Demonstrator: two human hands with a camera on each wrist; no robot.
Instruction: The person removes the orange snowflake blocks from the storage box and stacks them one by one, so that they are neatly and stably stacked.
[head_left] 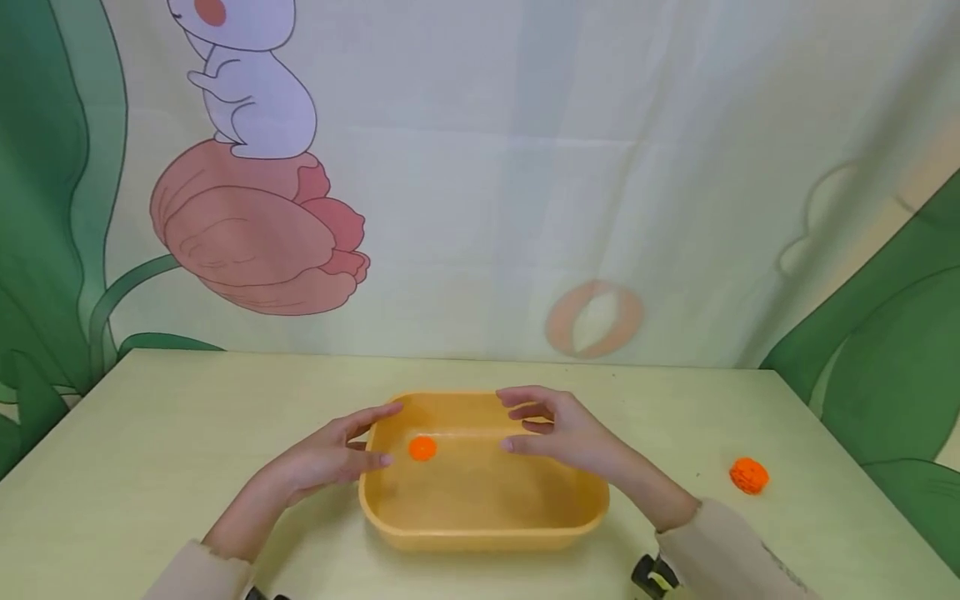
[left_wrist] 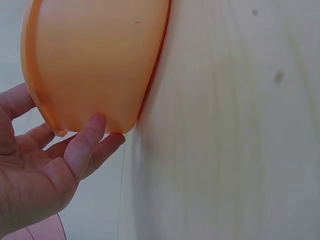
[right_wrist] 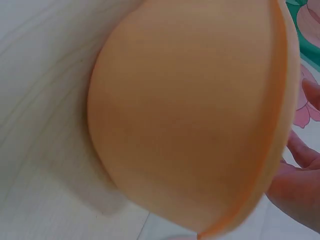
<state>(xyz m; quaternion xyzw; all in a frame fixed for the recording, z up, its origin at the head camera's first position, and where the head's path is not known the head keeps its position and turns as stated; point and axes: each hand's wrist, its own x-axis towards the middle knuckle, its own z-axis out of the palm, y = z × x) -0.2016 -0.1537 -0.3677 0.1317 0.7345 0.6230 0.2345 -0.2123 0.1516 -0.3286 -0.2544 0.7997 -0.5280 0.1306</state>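
Observation:
A yellow-orange plastic basin (head_left: 480, 537) stands on the table between both hands. At its left end is my left hand (head_left: 326, 458), fingers fairly straight and spread about the rim; thumb and index finger reach over the edge. In the left wrist view, other fingers (left_wrist: 86, 142) lie against the outer wall (left_wrist: 95, 60). My right hand (head_left: 566, 429) is over the basin's right back part, fingers loosely bent, holding nothing. The right wrist view shows it partly behind the rim (right_wrist: 280, 150). Inside the basin, at the left, lies a small flat orange disc (head_left: 422, 448).
A ruffled orange piece (head_left: 749, 475) lies on the table (head_left: 660, 392) to the right of the basin. Behind the table hangs a printed curtain (head_left: 450, 208) with a rabbit and a flower. Black devices (head_left: 655, 575) show by both sleeves.

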